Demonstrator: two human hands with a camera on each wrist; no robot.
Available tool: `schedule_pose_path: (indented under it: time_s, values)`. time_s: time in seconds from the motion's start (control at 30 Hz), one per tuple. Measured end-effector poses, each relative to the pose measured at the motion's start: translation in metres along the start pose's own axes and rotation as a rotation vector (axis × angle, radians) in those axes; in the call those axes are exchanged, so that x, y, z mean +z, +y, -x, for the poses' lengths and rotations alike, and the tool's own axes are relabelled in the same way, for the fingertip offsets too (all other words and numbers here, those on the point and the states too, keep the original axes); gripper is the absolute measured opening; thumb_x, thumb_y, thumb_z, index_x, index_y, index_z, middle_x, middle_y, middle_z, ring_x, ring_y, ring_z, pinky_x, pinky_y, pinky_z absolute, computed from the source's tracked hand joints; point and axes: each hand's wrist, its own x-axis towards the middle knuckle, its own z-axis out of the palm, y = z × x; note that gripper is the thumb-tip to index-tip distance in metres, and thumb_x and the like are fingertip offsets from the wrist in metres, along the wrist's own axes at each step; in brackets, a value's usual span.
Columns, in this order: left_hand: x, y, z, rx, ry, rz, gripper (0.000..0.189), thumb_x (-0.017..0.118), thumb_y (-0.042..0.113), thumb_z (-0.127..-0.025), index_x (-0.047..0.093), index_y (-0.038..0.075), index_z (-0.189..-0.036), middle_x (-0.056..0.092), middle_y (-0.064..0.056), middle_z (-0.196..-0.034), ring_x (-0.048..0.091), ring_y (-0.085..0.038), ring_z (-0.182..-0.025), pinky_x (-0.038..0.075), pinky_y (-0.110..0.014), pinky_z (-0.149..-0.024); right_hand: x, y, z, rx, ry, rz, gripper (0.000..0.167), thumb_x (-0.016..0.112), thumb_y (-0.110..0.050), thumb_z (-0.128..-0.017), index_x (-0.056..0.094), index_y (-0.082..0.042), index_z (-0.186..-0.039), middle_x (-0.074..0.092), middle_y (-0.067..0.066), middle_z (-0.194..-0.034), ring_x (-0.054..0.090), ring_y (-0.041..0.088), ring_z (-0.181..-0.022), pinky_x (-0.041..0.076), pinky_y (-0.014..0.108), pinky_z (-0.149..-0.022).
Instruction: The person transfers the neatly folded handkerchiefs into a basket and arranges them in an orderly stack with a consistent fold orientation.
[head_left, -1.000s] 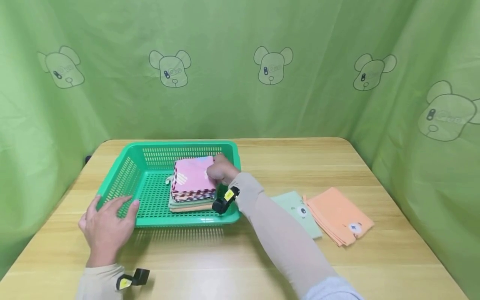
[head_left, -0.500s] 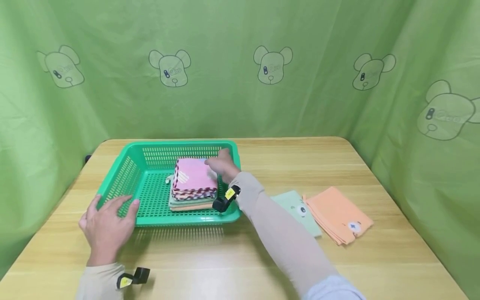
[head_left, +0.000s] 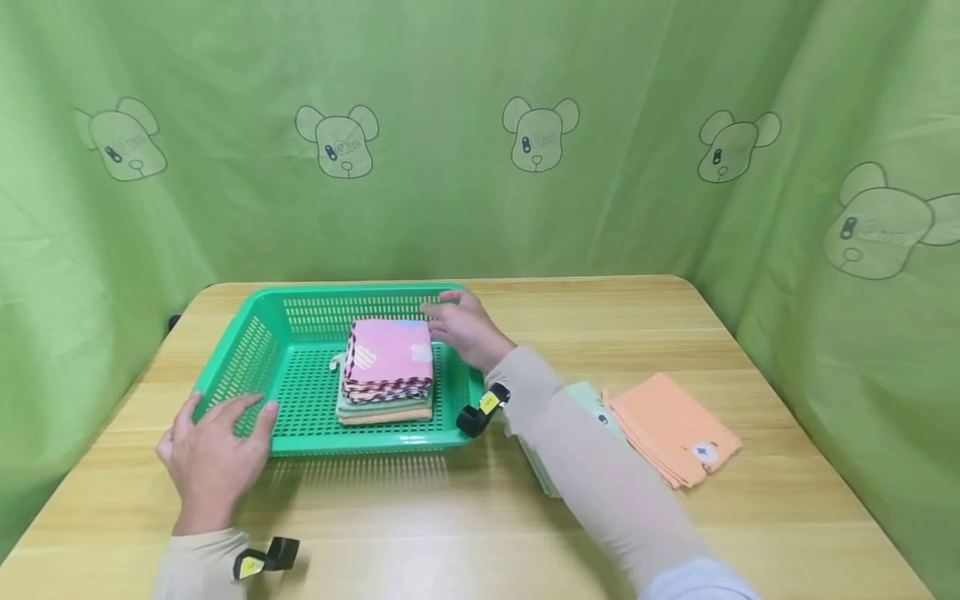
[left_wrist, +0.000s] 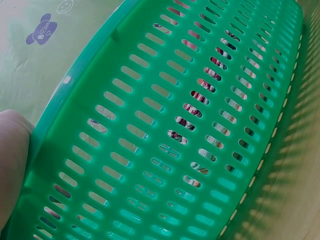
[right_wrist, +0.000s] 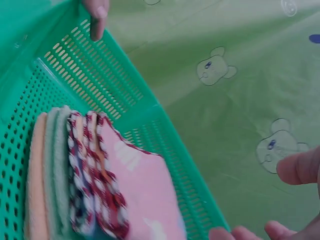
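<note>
A green plastic basket [head_left: 300, 367] stands on the table, and my left hand [head_left: 215, 454] holds its near left corner, with fingertips hooked over the rim. Inside, towards the right, sits a stack of folded towels. Its top one is a pink towel [head_left: 392, 350] with pale patches and red-and-white edging; green and orange towels [right_wrist: 37, 175] lie at the bottom. My right hand [head_left: 468, 327] hovers by the basket's far right corner, fingers spread and apart from the stack. The right wrist view shows nothing between its thumb [right_wrist: 300, 167] and fingers.
Right of the basket lie a folded green towel [head_left: 540, 467], partly hidden under my right forearm, and a folded orange towel [head_left: 671, 429] with an animal face. A green curtain [head_left: 442, 208] printed with bear heads encloses the wooden table [head_left: 570, 312].
My right hand has let go of the pink towel on the stack and moved right and up, to the basket's far right corner. My left hand has stayed put.
</note>
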Motion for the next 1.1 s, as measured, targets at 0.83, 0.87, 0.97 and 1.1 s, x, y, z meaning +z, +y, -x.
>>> schedule_pose_path:
  time_s: [0.83,0.87,0.97,1.1]
  values:
    - [0.0,0.0,0.0,-0.01,-0.006,0.006,0.047,0.048,0.047,-0.098,0.063,0.008,-0.121,0.058,-0.022,-0.13,0.023,-0.05,-0.137,0.014,-0.068,-0.1,-0.106,-0.013,0.027,-0.08,-0.134,0.551,0.035,0.058,-0.017,-0.098,0.046,0.003,-0.124,0.057,0.021,-0.117,0.062,0.036,-0.107,0.053,0.037,-0.088]
    - [0.0,0.0,0.001,-0.011,-0.005,0.006,0.047,0.048,0.046,-0.098,0.064,0.008,-0.12,0.058,-0.022,-0.13,0.023,-0.05,-0.137,0.014,-0.068,-0.1,-0.111,-0.011,0.026,-0.071,-0.141,0.57,0.036,0.058,-0.018,-0.098,0.046,0.003,-0.124,0.057,0.021,-0.117,0.062,0.036,-0.106,0.053,0.037,-0.087]
    - [0.0,0.0,0.001,-0.012,-0.003,0.004,0.047,0.048,0.046,-0.098,0.064,0.008,-0.12,0.058,-0.022,-0.13,0.023,-0.049,-0.137,0.014,-0.068,-0.1,-0.122,-0.004,0.025,-0.032,-0.174,0.612,0.038,0.057,-0.019,-0.098,0.045,0.004,-0.126,0.057,0.021,-0.118,0.061,0.036,-0.107,0.052,0.039,-0.089]
    - [0.001,0.001,0.0,-0.014,-0.002,0.003,0.046,0.048,0.046,-0.098,0.064,0.008,-0.12,0.058,-0.022,-0.13,0.023,-0.049,-0.137,0.014,-0.068,-0.1,-0.138,0.005,0.023,0.029,-0.212,0.644,0.04,0.057,-0.019,-0.098,0.043,0.004,-0.129,0.055,0.021,-0.12,0.057,0.037,-0.108,0.049,0.046,-0.093]
